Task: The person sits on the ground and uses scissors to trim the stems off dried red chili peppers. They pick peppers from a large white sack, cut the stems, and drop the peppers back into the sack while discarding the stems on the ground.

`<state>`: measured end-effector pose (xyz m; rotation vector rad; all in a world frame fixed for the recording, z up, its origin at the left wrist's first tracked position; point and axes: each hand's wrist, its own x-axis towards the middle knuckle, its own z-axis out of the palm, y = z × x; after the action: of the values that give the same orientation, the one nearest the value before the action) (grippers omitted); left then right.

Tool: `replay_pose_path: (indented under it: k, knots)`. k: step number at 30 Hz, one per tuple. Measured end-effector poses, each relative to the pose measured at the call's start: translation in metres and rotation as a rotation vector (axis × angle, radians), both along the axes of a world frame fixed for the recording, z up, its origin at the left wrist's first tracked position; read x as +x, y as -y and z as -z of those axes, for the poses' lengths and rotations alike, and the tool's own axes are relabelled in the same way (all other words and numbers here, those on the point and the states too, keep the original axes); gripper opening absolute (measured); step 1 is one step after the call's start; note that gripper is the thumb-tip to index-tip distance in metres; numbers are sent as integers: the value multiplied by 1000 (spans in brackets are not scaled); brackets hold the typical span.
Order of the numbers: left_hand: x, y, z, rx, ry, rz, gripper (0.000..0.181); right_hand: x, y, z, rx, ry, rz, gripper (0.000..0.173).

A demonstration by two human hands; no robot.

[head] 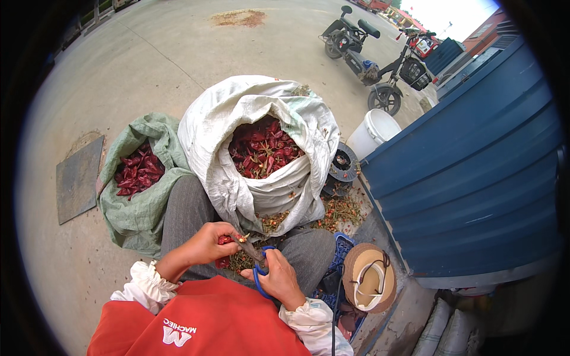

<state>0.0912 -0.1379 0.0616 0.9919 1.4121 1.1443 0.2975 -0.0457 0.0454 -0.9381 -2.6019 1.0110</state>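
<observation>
My left hand (209, 244) pinches a dried red chili pepper (225, 240), its pale stem end turned toward the scissor blades. Blue-handled scissors (259, 278) are in my right hand (278, 276), with the blades (251, 250) reaching up to the stem. Whether the blades touch the stem I cannot tell. Just beyond my knees stands a large white woven sack (285, 196), its rim rolled down around many dried red chilies (262, 149). To its left a green woven sack (133, 218) holds more red chilies (140, 171). Cut stems (240, 262) lie between my legs.
Right of the white sack are a black spool (343, 160), a white bucket (378, 127) and scattered stem bits (340, 211). A straw hat (369, 278) rests by a blue plastic basket (343, 244). A blue corrugated metal wall (467, 178) borders the right; an electric bike (369, 62) stands beyond.
</observation>
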Motion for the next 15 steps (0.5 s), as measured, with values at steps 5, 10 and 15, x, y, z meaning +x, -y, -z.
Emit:
replay_pose_path:
  k: [5, 10, 15]
  knots:
    - [-1, 0, 1, -116, 107, 15, 11, 1, 11, 15, -124, -12, 57, 50]
    - [0, -3, 5, -144, 269, -52, 13, 6, 13, 38, -510, -144, 75, 45]
    - [-13, -2, 22, -14, 257, -38, 11, 2, 14, 35, -1245, -203, -2, 44]
